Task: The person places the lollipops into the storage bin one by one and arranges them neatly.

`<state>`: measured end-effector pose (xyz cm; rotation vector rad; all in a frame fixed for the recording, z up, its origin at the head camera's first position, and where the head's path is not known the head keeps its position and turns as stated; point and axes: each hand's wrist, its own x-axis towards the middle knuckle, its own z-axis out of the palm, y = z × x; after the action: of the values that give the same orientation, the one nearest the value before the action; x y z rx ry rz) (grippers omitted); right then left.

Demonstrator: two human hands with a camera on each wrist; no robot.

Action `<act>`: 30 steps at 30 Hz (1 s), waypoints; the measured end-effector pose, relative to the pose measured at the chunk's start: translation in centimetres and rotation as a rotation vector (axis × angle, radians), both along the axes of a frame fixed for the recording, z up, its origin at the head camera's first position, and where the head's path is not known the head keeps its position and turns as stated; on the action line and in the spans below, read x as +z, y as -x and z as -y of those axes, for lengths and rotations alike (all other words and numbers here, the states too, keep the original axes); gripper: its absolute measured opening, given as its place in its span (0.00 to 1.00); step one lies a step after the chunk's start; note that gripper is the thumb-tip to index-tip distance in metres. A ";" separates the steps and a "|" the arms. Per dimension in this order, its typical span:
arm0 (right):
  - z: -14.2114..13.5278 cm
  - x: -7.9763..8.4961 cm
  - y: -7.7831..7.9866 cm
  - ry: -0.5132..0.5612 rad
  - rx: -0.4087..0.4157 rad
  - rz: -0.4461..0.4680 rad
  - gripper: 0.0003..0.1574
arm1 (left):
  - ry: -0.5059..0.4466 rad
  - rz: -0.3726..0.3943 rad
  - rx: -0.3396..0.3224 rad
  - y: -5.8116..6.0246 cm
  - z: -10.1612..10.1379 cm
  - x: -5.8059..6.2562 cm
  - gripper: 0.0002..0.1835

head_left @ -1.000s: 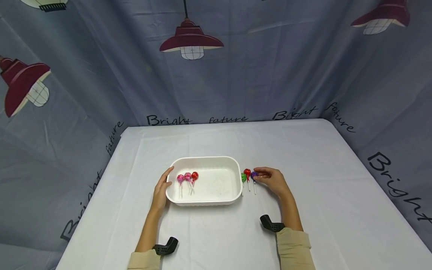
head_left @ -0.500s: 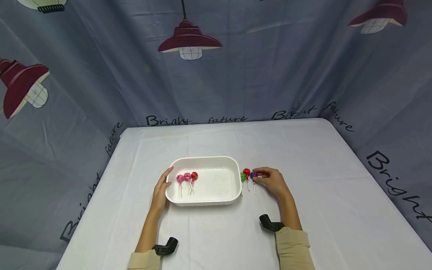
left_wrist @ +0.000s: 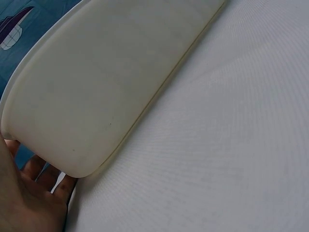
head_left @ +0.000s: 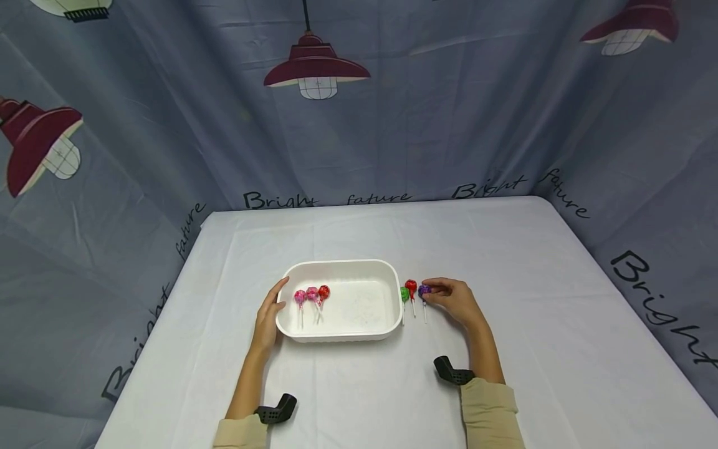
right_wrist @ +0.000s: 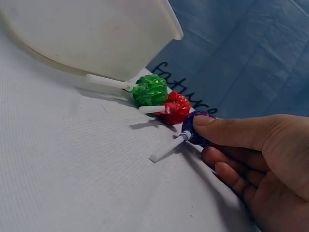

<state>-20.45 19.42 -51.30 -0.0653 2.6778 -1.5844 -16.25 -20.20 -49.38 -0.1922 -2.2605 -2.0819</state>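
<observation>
We see a smooth plastic tray at the left hand, glossy lollipop wrappers by the right hand, matt cloth below.

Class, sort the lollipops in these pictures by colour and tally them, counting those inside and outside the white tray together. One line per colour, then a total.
Pink lollipops: 2, both in the white tray
Red lollipops: 2, one inside, one outside
Green lollipop: 1, outside
Purple lollipop: 1, outside, pinched by the right hand
Total: 6
</observation>
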 end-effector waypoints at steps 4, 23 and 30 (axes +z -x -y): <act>0.0 0.3 -0.3 -0.009 0.003 0.012 0.20 | 0.002 -0.001 -0.002 0.0 0.0 0.0 0.27; -1.5 0.3 -0.3 0.046 0.023 -0.108 0.26 | 0.008 -0.009 0.005 0.0 -0.2 0.2 0.27; 0.0 6.1 -2.0 0.119 0.057 -0.088 0.26 | 0.014 -0.008 0.004 -0.1 -0.1 0.0 0.27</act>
<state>-18.44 19.40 -45.22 -0.2171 2.6160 -1.7615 -16.17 -20.14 -49.42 -0.1970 -2.2694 -2.0606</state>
